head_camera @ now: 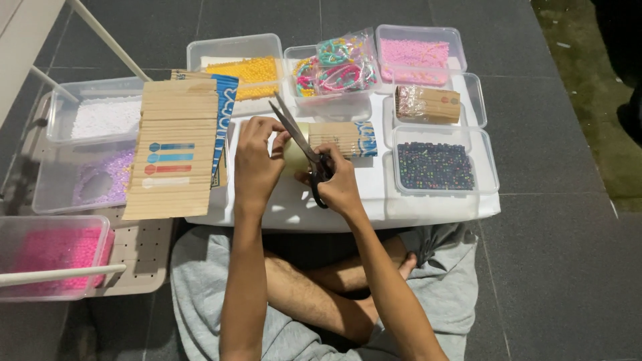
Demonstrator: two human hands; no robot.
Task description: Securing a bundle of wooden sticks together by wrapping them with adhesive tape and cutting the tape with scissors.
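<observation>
Scissors [301, 137] mid-cut on a pale card piece [294, 155] at the white board's [428, 210] centre.
Right hand [338, 182] grips the handles; left hand [257, 160] pinches the card. Blades point to 11 o'clock; closing them cleanly seems the next need.

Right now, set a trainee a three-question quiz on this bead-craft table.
1. True or false: the right hand holds black-handled scissors with the blades open.
2. Which beads fill the clear tub to the right of the hands? A) yellow B) dark multicoloured C) white
3. Fill in: the left hand holds a pale, rolled ______ piece against the scissor blades.

Key
1. True; the blades point up and away from the person, spread apart.
2. B; the yellow beads sit in a tub at the back, the white beads far left.
3. Paper-like; its exact material cannot be told.
</observation>
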